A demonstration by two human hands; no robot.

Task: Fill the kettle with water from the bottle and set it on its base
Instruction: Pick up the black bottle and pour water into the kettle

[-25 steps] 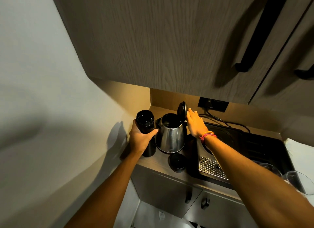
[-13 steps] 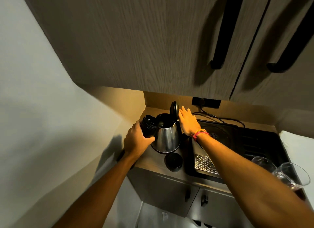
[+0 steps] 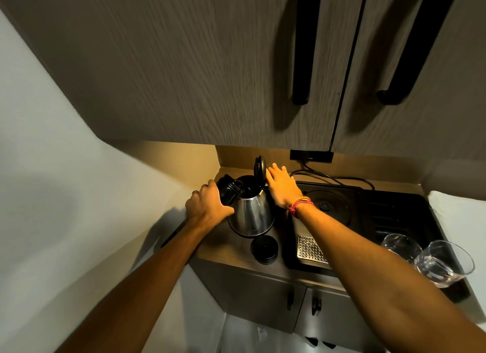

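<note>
A steel kettle (image 3: 252, 216) stands on the counter in the back left corner, its black lid (image 3: 259, 167) flipped upright. My left hand (image 3: 207, 205) grips a black bottle (image 3: 228, 189), tipped to the right with its mouth over the kettle's opening. My right hand (image 3: 281, 185) rests with fingers spread against the raised lid and the kettle's handle side. The bottle's black cap (image 3: 264, 249) lies on the counter in front of the kettle. Whether water is flowing cannot be made out.
A black induction hob (image 3: 342, 208) with a perforated metal grille (image 3: 310, 248) fills the counter to the right, its cable running to a wall socket (image 3: 311, 156). Two glasses (image 3: 426, 252) stand at the hob's right front. Overhead cabinets (image 3: 210, 76) hang low above.
My left hand has lifted the upright bottle and tipped it over the kettle's opening. My right hand has stayed at the lid. The camera has tilted upward.
</note>
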